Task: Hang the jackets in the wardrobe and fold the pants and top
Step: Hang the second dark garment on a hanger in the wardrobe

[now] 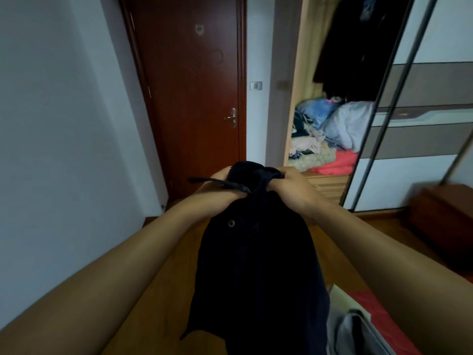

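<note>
Head view: left hand (217, 187) and right hand (291, 185) each keep a closed grip on the bunched top of the dark jacket (256, 265), which dangles between the forearms. Likely the hanging step; next, it needs carrying to the open wardrobe (298, 73).

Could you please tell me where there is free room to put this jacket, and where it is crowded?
The floor between the white wall and the jacket is bare. In the wardrobe, a gap shows left of the hanging dark clothes. Its bottom is crowded with piled bedding.
</note>
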A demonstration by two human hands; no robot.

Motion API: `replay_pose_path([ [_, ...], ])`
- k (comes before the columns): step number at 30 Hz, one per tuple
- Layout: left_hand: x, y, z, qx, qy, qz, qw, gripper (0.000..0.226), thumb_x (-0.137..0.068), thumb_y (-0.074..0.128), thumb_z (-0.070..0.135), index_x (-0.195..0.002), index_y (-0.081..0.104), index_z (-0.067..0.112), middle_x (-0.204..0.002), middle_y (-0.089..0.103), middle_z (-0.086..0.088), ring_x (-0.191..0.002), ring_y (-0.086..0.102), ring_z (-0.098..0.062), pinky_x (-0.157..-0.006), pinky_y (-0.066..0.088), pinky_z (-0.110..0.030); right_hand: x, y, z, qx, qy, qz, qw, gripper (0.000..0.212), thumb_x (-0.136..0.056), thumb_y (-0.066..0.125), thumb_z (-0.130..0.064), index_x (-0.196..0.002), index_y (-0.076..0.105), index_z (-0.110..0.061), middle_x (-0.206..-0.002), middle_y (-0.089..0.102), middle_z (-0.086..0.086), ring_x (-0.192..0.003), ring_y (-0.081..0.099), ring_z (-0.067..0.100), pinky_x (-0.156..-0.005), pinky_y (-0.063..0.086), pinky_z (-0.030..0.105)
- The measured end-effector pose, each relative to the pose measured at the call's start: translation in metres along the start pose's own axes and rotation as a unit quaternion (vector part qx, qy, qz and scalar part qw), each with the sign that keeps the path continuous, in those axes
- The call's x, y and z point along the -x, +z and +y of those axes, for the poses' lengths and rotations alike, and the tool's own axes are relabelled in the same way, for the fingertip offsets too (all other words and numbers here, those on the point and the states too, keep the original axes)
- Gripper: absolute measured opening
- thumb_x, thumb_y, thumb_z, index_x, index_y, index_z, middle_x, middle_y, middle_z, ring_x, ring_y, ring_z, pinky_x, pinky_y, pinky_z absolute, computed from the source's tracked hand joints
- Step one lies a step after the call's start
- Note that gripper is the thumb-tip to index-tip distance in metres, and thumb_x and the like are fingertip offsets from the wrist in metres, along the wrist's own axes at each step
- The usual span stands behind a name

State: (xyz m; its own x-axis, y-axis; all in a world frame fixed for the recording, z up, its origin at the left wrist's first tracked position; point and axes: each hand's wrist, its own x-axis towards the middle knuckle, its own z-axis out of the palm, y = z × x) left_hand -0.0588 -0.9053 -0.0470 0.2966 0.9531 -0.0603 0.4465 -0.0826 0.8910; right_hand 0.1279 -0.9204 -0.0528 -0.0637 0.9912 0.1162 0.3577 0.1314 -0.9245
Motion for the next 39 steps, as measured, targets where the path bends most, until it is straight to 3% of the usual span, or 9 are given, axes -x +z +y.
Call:
replay_pose_path([
  [3,-0.058,-0.016,0.001,0.003,-0.056,-0.018,0.998,0.014,-0.103,0.051,0.017,-0.089,0.050,0.017,-0.087,0.055,0.001,-0.073,0.052,-0.009,-0.057,0.040,-0.013,-0.057,-0.007,0.005,0.012,0.003,0.003,1.000,0.024,-0.073,0.060,-0.019,-0.084,0.066,0.002,-0.071,0.062,0.009,-0.068,0.058,0.024,-0.067,0.039,0.035],
  [6,-0.117,-0.029,-0.003,0.036,-0.001,-0.014,0.999,0.013,-0.095,0.065,0.016,-0.107,0.062,0.015,-0.097,0.069,-0.006,-0.088,0.068,-0.022,-0.079,0.057,-0.031,-0.117,-0.015,0.016,0.019,0.000,0.022,1.000,0.026,-0.065,0.059,-0.023,-0.080,0.067,-0.003,-0.069,0.063,0.006,-0.067,0.059,0.023,-0.067,0.040,0.034],
  [9,-0.179,-0.039,-0.011,0.055,0.020,-0.012,0.998,0.017,-0.087,0.073,0.017,-0.104,0.071,0.018,-0.098,0.076,-0.007,-0.091,0.073,-0.025,-0.090,0.058,-0.046,-0.179,-0.023,0.034,0.030,-0.001,0.043,0.999,0.030,-0.067,0.060,-0.022,-0.088,0.072,-0.004,-0.078,0.070,0.010,-0.074,0.064,0.024,-0.071,0.044,0.035],
  [17,-0.365,-0.065,-0.022,0.020,0.030,-0.081,0.996,0.014,-0.088,0.069,0.035,-0.099,0.071,0.027,-0.101,0.076,-0.002,-0.094,0.072,-0.023,-0.092,0.058,-0.044,-0.328,-0.052,0.059,0.120,0.033,0.101,0.987,0.013,-0.074,0.062,-0.020,-0.072,0.065,-0.007,-0.061,0.062,-0.005,-0.054,0.054,0.005,-0.057,0.039,0.027],
  [22,-0.453,-0.056,-0.017,0.017,0.045,-0.127,0.991,0.009,-0.094,0.065,0.028,-0.087,0.070,0.025,-0.084,0.076,-0.003,-0.082,0.073,-0.023,-0.077,0.059,-0.038,-0.386,-0.086,0.087,0.182,0.055,0.131,0.973,0.018,-0.086,0.066,-0.010,-0.069,0.061,-0.015,-0.062,0.060,-0.008,-0.055,0.051,0.002,-0.058,0.038,0.027],
  [27,-0.538,-0.026,-0.002,0.036,0.075,-0.140,0.987,0.012,-0.096,0.064,0.031,-0.085,0.067,0.028,-0.072,0.070,0.011,-0.064,0.067,-0.003,-0.051,0.047,-0.014,-0.438,-0.129,0.119,0.193,0.067,0.162,0.965,0.025,-0.084,0.067,-0.009,-0.064,0.057,-0.021,-0.063,0.057,-0.009,-0.060,0.050,0.007,-0.061,0.037,0.032],
  [31,-0.616,0.012,0.009,0.033,0.067,-0.147,0.986,0.009,-0.095,0.064,0.033,-0.092,0.069,0.026,-0.091,0.074,0.000,-0.086,0.070,-0.017,-0.077,0.056,-0.031,-0.484,-0.177,0.157,0.201,0.079,0.175,0.961,0.021,-0.085,0.068,-0.013,-0.068,0.059,-0.022,-0.067,0.060,-0.007,-0.063,0.053,0.007,-0.063,0.040,0.032],
  [33,-0.659,0.034,0.015,0.029,0.075,-0.157,0.984,0.012,-0.094,0.065,0.033,-0.095,0.072,0.024,-0.092,0.075,-0.001,-0.089,0.071,-0.019,-0.084,0.057,-0.036,-0.508,-0.205,0.180,0.199,0.078,0.186,0.959,0.024,-0.085,0.067,-0.013,-0.067,0.057,-0.024,-0.064,0.058,-0.009,-0.058,0.052,-0.001,-0.057,0.037,0.022],
  [39,-0.771,0.097,0.033,0.002,0.049,-0.193,0.980,0.006,-0.095,0.064,0.023,-0.097,0.070,0.024,-0.092,0.074,-0.005,-0.089,0.070,-0.023,-0.080,0.056,-0.034,-0.575,-0.281,0.247,0.222,0.126,0.173,0.951,0.022,-0.087,0.066,-0.018,-0.070,0.057,-0.026,-0.069,0.059,-0.007,-0.063,0.052,0.004,-0.059,0.039,0.023],
])
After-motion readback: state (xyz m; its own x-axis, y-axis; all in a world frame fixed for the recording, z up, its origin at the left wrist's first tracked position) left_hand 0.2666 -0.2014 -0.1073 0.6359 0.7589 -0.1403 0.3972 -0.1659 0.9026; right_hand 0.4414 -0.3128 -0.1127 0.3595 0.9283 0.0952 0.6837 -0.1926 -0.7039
